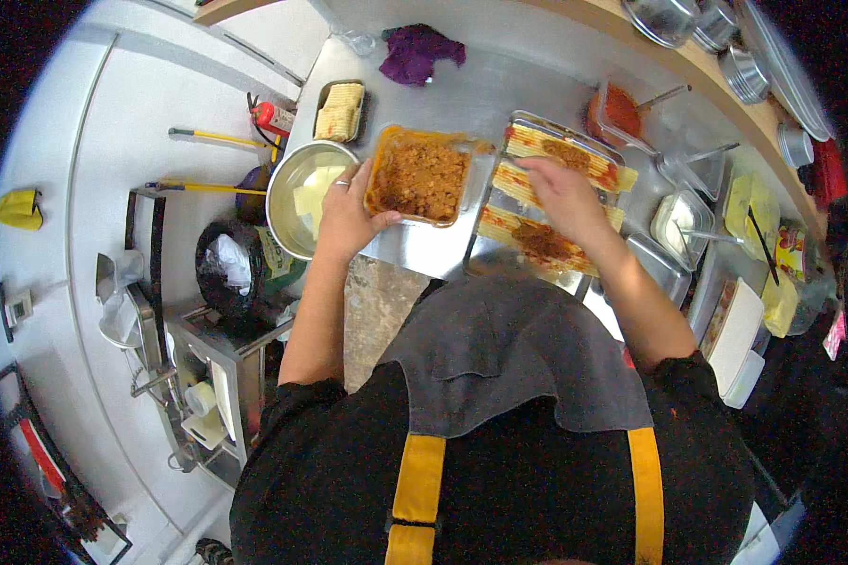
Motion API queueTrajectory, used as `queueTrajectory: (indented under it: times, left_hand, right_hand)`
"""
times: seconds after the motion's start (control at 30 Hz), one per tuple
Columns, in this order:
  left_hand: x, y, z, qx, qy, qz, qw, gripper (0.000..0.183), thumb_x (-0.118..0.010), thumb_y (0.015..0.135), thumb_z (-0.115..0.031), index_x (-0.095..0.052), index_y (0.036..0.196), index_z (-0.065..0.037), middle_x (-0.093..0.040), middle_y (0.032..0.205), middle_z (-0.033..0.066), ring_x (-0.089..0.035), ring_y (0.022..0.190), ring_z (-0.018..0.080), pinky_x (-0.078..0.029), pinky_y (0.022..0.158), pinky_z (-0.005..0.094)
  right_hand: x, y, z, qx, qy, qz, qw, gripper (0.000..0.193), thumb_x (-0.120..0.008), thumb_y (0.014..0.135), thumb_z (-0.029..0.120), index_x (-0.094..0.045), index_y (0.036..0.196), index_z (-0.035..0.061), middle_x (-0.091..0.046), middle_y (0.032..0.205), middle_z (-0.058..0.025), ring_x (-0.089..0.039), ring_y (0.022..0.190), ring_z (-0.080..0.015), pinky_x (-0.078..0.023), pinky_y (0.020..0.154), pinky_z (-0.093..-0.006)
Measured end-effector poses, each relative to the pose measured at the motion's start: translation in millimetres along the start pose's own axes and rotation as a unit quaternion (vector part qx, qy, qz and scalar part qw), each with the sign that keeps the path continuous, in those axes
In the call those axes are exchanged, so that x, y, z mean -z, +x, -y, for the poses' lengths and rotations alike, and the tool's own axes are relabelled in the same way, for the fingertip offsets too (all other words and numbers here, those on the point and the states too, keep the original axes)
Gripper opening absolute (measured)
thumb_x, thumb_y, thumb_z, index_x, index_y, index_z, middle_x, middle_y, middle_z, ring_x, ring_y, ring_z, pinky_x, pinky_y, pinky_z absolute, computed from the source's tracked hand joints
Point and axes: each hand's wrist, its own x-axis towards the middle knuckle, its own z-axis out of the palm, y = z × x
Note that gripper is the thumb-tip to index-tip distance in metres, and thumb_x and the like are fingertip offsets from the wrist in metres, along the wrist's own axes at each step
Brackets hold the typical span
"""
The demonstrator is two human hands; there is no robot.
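Gripping the mince dish [435,222] left of the tray [488,254], the left hand [350,205] spreads its fingers; the right hand's [571,194] curl, pinch unclear, over part-topped, part-bare pasta sheets [530,143].

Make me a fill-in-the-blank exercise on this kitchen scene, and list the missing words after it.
1. The left hand wears a ____ on one finger.
2. That hand touches the dish of brown filling, which stands to the ____ of the round metal bowl.
3. The right hand is over pasta sheets whose surface is ____ rather than smooth.
4. The crumpled cloth is ____ in colour.

Missing words: ring; right; ridged; purple.
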Motion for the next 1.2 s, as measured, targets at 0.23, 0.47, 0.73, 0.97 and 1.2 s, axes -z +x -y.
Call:
queueTrajectory:
  times: [0.23,0.47,0.73,0.97,1.2]
  left_hand:
    - [-8,-14,11,0.028,-0.023,0.029,0.999,0.104,-0.094,0.060,-0.036,-0.046,0.148,-0.005,-0.059,0.140,0.0200,-0.056,0.128,0.0367,-0.045,0.106,0.0480]
    - [-10,-16,12,0.002,0.013,-0.011,1.000,0.107,-0.093,0.059,-0.038,-0.045,0.150,-0.008,-0.062,0.138,0.0177,-0.058,0.127,0.0358,-0.045,0.103,0.0485]
    - [-13,-17,18,-0.003,0.006,-0.013,1.000,0.104,-0.091,0.063,-0.042,-0.045,0.150,-0.008,-0.060,0.142,0.0170,-0.054,0.133,0.0342,-0.042,0.107,0.0498]
    - [-15,-17,20,0.012,0.001,0.020,1.000,0.101,-0.089,0.068,-0.042,-0.043,0.151,-0.009,-0.054,0.149,0.0168,-0.048,0.138,0.0374,-0.038,0.111,0.0514]
    - [0,-11,-7,-0.035,0.004,-0.001,0.999,0.078,-0.086,0.076,-0.035,-0.056,0.142,-0.007,-0.057,0.138,0.0254,-0.051,0.131,0.0409,-0.041,0.109,0.0485]
  right_hand:
    - [-84,65,82,0.049,-0.246,0.131,0.959,0.027,-0.055,0.095,0.017,-0.069,0.118,0.0133,-0.072,0.098,-0.0200,-0.071,0.096,-0.0387,-0.056,0.079,-0.0519]
    - [-114,57,94,0.099,-0.288,0.168,0.938,0.019,-0.057,0.092,0.018,-0.072,0.103,0.0111,-0.075,0.096,-0.0175,-0.074,0.091,-0.0368,-0.059,0.076,-0.0519]
    - [-113,48,73,0.103,-0.204,0.189,0.955,0.022,-0.057,0.094,0.019,-0.073,0.107,0.0106,-0.073,0.096,-0.0202,-0.073,0.090,-0.0380,-0.058,0.076,-0.0503]
    - [-77,39,39,-0.117,0.100,0.209,0.966,0.028,-0.059,0.099,0.022,-0.073,0.121,0.0112,-0.071,0.089,-0.0073,-0.065,0.075,-0.0189,-0.053,0.067,-0.0360]
    - [-33,-13,8,-0.250,0.334,0.102,0.903,0.028,-0.055,0.103,0.021,-0.070,0.126,0.0131,-0.047,0.071,0.0064,-0.040,0.060,-0.0061,-0.034,0.052,-0.0237]
